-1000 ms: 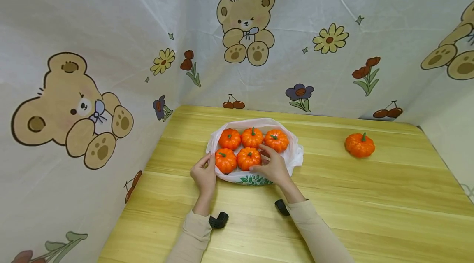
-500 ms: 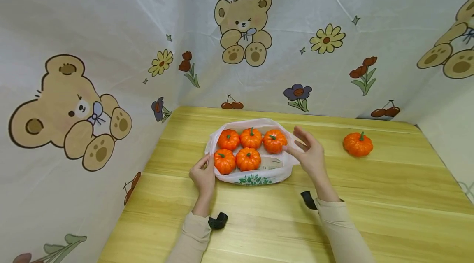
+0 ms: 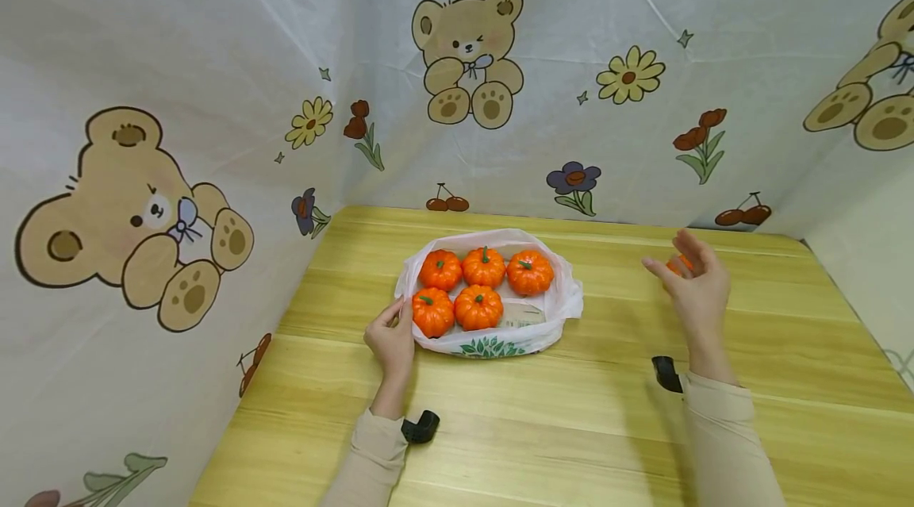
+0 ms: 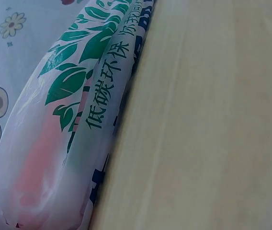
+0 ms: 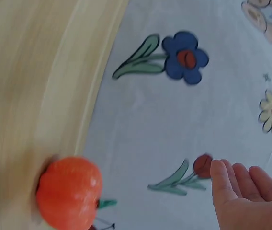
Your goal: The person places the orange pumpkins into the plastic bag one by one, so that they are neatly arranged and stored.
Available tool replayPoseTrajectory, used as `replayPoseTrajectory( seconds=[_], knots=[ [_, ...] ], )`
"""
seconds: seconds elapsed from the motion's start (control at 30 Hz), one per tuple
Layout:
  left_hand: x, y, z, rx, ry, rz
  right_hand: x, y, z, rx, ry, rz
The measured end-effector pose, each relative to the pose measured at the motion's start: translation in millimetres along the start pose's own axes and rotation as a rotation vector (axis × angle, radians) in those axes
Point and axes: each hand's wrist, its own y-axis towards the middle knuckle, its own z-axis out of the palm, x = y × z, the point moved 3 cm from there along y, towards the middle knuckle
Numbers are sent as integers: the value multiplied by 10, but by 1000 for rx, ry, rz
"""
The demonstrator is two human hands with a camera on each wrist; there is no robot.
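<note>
A white plastic bag [image 3: 569, 297] with green leaf print lies spread open on the table in the head view. Several small orange pumpkins [image 3: 478, 307] sit inside it in two rows, with a gap at the front right. My left hand [image 3: 391, 339] pinches the bag's left rim between thumb and fingers. Above the table at the right, my right hand [image 3: 698, 289] has its fingers spread and holds nothing. It partly covers a lone pumpkin [image 3: 674, 266] in the head view. In the right wrist view that pumpkin [image 5: 69, 194] lies on the table, apart from the fingers [image 5: 224, 184].
The wooden table [image 3: 500, 428] meets a white cloth wall [image 3: 500, 166] printed with bears and flowers at the back and left. A pale surface [image 3: 874, 293] borders the right side. Each wrist carries a black camera mount [image 3: 421, 428].
From a front pumpkin in the bag, my right hand has moved right, past the bag's rim, to the lone pumpkin. My left hand stays at the rim.
</note>
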Motion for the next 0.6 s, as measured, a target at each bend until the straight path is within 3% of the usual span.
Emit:
replayPoseTrajectory(
  seconds=[0.2,0.4,0.6],
  knots=[
    [-7,5,22,-11,39,1,-158,175,-272,-89,81,113],
    [-13,7,31,-11,42,7,-357,314,-462,-134,87,232],
    [-11,3,-3,-1,3,15,-514,413,-558,-99,-51,311]
  ],
)
